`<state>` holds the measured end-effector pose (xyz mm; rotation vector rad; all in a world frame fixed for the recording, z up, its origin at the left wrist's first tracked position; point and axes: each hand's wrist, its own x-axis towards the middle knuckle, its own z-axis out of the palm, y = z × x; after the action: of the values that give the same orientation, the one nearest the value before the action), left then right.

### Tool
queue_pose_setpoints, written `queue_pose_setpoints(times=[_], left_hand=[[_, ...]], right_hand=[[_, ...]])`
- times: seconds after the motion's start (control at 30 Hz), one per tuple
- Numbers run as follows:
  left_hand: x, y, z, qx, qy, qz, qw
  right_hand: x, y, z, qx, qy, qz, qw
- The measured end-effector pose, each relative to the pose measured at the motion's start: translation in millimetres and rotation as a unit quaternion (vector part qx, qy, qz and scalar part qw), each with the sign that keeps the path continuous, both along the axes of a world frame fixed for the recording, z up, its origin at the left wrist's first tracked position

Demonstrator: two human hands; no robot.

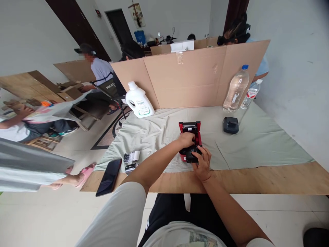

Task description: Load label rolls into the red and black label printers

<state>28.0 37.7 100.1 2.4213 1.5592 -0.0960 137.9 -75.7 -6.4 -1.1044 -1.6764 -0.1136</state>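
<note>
Some fingertips of my left hand [187,140] hide inside the portable printer [198,139], grip unclear; my half-curled right hand [203,161] holds its near end, long axis pointing away.

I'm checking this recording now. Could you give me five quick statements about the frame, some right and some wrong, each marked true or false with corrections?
1. The left hand and the right hand are both at the red and black device. True.
2. The white jug lies on its side. False: the white jug stands upright.
3. The larger bottle has a blue cap. True.
4. The phone lies beside the larger bottle. False: the phone lies at the table's near left corner.
5. The small black box is right of the red and black device in the picture. True.
</note>
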Motion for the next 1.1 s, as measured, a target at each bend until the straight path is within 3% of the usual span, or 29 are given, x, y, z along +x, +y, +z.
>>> queue_pose_setpoints(times=[0.2, 0.3, 0.4, 0.5, 0.7, 0.87, 0.97, 1.1], left_hand=[[-23, -16, 36.5, 0.057, -0.203, -0.056, 0.976], [-37, -9, 46.1, 0.157, -0.287, -0.015, 0.945], [-49, 4, 34.9, 0.242, -0.28, 0.007, 0.929], [-55, 5, 12.8, 0.237, -0.266, -0.014, 0.934], [-56, -41, -14.4, 0.265, -0.311, -0.036, 0.912], [-59, -78, -32.2, 0.233, -0.283, -0.061, 0.928], [-61, -88, -36.6, 0.22, -0.24, -0.058, 0.944], [-64, -91, -28.1, 0.196, -0.173, -0.081, 0.962]], right_hand=[[-1, -1, 1.2, -0.018, 0.004, -0.002, 1.0], [-1, -2, 2.7, -0.005, 0.009, 0.002, 1.0], [-1, -3, 4.0, 0.012, 0.008, 0.004, 1.0], [-1, -4, 4.3, 0.022, -0.002, 0.001, 1.0], [-1, -2, 1.8, 0.038, 0.004, -0.004, 0.999], [-3, 1, 0.9, 0.022, 0.008, -0.028, 0.999], [-3, 4, 1.2, 0.013, -0.009, -0.053, 0.998], [-1, 7, 2.0, -0.011, -0.043, -0.062, 0.997]])
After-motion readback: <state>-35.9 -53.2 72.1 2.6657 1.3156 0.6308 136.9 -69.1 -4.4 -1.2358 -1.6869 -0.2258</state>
